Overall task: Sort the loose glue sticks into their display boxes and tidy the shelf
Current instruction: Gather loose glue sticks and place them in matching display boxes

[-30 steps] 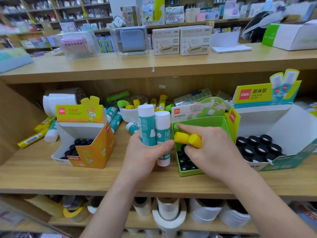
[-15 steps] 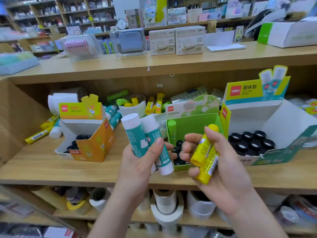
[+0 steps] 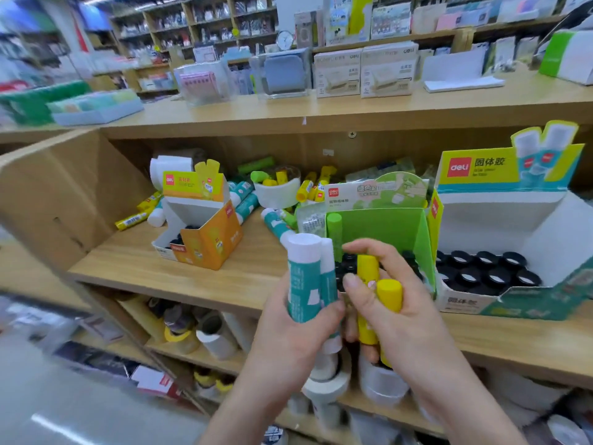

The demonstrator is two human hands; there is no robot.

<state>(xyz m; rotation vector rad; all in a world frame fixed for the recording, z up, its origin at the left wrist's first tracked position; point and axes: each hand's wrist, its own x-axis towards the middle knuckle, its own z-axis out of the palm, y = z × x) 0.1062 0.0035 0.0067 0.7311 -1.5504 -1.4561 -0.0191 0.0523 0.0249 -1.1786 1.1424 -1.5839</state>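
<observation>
Head view: the left hand [image 3: 288, 342] grips two teal-and-white plastic glue sticks [image 3: 303, 277] upright, fingers curled round them. Touching it, the right hand [image 3: 401, 316] clasps two yellow glue sticks [image 3: 388, 295]. Both hands hover at the front edge of the wooden shelf [image 3: 179, 274], just before the green cardboard display box [image 3: 385, 229], with the orange cardboard display box [image 3: 208, 248] well to their left.

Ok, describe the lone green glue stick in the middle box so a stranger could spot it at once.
On the wooden shelf, find the green box in the middle of the row. A green glue stick stands upright in its back left corner. It rises tall and bright green, while its neighbours in that box show only low black ends.
</observation>
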